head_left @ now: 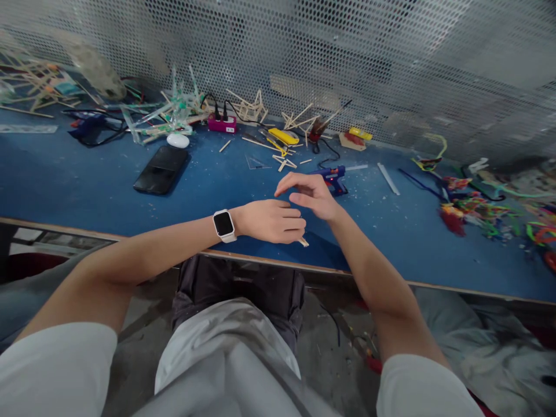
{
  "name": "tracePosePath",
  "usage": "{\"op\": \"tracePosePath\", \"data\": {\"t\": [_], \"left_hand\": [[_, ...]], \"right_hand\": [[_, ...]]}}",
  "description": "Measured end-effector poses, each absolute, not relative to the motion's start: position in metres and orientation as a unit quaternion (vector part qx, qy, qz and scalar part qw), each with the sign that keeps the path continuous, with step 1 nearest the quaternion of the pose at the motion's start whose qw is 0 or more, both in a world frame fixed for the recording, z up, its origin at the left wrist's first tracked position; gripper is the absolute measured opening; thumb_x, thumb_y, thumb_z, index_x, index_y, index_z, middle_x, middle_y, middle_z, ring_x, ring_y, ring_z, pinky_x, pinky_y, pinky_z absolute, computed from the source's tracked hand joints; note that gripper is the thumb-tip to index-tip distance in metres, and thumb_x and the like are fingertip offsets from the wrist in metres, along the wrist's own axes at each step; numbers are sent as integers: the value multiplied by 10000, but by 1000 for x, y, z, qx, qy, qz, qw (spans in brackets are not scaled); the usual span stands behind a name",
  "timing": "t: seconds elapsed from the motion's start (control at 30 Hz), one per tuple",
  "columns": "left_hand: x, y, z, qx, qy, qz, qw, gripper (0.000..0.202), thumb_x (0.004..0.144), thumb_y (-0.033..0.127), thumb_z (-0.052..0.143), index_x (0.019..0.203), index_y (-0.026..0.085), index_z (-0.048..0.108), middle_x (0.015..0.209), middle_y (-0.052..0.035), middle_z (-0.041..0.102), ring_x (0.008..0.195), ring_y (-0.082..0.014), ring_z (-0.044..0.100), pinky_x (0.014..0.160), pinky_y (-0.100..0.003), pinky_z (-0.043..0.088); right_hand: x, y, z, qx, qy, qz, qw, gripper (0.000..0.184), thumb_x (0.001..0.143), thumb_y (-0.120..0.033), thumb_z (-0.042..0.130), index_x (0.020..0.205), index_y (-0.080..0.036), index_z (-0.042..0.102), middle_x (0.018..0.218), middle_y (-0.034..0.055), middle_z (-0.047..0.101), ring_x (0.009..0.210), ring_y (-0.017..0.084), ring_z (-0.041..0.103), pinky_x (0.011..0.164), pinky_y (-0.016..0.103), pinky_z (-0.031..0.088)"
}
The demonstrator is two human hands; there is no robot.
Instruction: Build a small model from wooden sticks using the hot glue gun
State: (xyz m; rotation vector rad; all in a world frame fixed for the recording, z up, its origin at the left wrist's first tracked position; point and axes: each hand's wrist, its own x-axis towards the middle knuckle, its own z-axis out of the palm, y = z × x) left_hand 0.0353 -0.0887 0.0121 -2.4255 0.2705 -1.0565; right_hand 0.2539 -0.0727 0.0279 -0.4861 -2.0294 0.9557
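My left hand [274, 221], with a white watch [224, 225] on its wrist, is closed near the front edge of the table. A short pale wooden stick [304, 242] pokes out below its fingers; the rest is hidden by the hand. Just above and to the right, my right hand [316, 194] hovers with its fingers bent and the thumb apart, and nothing shows between them. Behind the right hand a blue glue gun [337, 179] lies on the table. Farther back is a small wooden stick frame [284, 163].
The blue table [87, 179] ends at a metal mesh [243, 52]. On it are a phone [161, 169], a white case [178, 140], a pink power socket [222, 124], a yellow cutter [283, 136], a clear set square [256, 164], a glue stick [388, 178] and tangled coloured wires [482, 214].
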Motion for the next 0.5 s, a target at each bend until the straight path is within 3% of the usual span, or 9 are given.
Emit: {"op": "tracePosePath", "data": {"t": [0.17,0.5], "left_hand": [[36,-87,9,-888,97,-381,239,295,1217,187,610,982,192,789,867,-12,777,793,-157,729,782,-331,567],[38,-90,9,-884,112,-385,241,299,1206,177,625,953,186,785,883,-18,791,782,-162,744,738,-351,557]], "right_hand": [[253,-75,28,-166,-818,399,380,366,1049,-579,881,1199,-249,924,1096,51,881,989,175,786,920,307,607],[252,-77,29,-151,-821,404,374,346,1059,-528,888,1259,-247,912,1120,44,884,991,159,792,919,282,613]]}}
